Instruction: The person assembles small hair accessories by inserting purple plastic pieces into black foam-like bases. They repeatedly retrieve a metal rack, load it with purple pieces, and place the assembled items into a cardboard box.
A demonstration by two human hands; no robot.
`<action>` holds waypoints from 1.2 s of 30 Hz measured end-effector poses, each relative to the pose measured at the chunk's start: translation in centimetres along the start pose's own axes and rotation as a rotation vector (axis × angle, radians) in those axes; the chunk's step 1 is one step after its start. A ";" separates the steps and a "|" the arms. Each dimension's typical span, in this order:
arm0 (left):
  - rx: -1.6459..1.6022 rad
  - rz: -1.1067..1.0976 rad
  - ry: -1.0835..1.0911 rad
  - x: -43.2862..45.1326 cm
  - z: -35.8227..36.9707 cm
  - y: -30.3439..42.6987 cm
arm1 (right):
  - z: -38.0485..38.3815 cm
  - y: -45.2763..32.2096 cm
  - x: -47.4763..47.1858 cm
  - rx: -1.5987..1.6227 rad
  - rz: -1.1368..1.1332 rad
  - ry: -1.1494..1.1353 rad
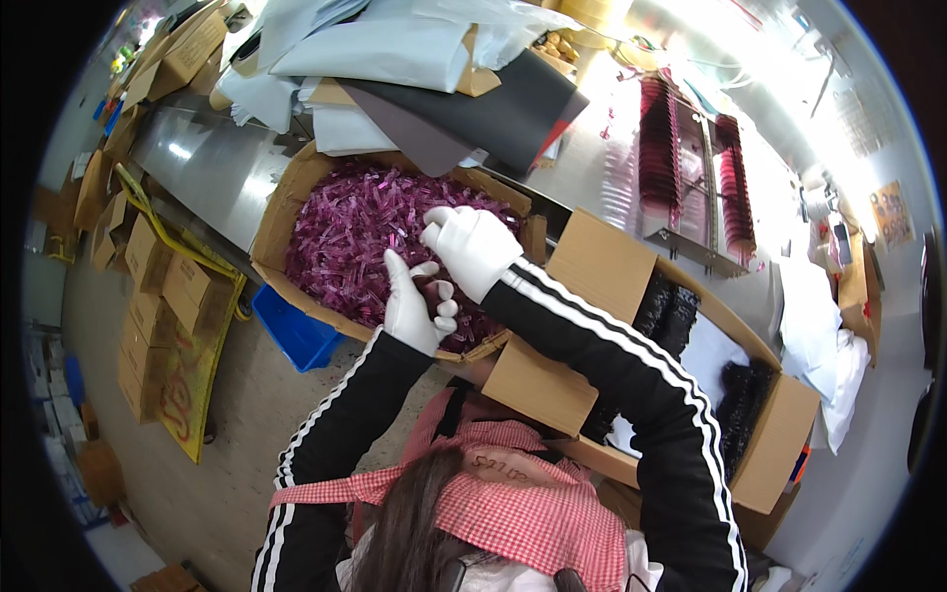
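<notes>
An open cardboard box (272, 275) full of small, clear purple-pink plastic pieces (355, 237) lies before me. Over its near side is my left hand (416, 305) in a white glove, its fingers curled around a dark red piece (430, 293) whose kind I cannot make out. Just above and to the right, my right hand (472, 248), also white-gloved, has its fingertips pinched together over the pieces. Whether something small sits between those fingertips cannot be told.
At right, an open carton (769, 444) holds black bundles and white sheets. Behind it stands a metal rack (692, 185) with rows of dark red and pink pieces. Paper sheets (377, 59) overhang the box's far side. A blue bin (296, 329) and a yellow cart (211, 355) with cartons are left.
</notes>
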State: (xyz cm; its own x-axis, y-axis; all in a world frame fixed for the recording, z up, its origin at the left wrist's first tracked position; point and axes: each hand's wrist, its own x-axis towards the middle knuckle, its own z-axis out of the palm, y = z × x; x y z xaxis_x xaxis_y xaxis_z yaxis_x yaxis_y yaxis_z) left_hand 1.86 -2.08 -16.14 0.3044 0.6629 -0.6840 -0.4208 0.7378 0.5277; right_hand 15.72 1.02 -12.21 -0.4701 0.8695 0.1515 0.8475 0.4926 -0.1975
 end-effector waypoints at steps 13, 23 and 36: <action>1.167 0.410 -0.985 -3.8 6.8 -2.2 | -6.6 0.2 -27.2 0.782 0.641 0.485; 1.532 1.576 -0.586 6.8 17.6 -3.2 | -1.1 0.4 -36.1 0.258 1.145 0.222; 2.147 0.820 -0.509 11.0 30.5 -1.3 | -8.5 12.1 -26.4 0.105 0.610 0.473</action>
State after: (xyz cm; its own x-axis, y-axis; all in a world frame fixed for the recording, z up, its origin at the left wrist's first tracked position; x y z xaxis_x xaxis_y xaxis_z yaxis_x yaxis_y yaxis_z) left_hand 31.81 8.12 -9.02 0.8488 0.4954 -0.1849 0.5284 -0.7823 0.3298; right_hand 40.47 -16.29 -10.33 0.2468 0.8917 0.3793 0.8838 -0.0466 -0.4656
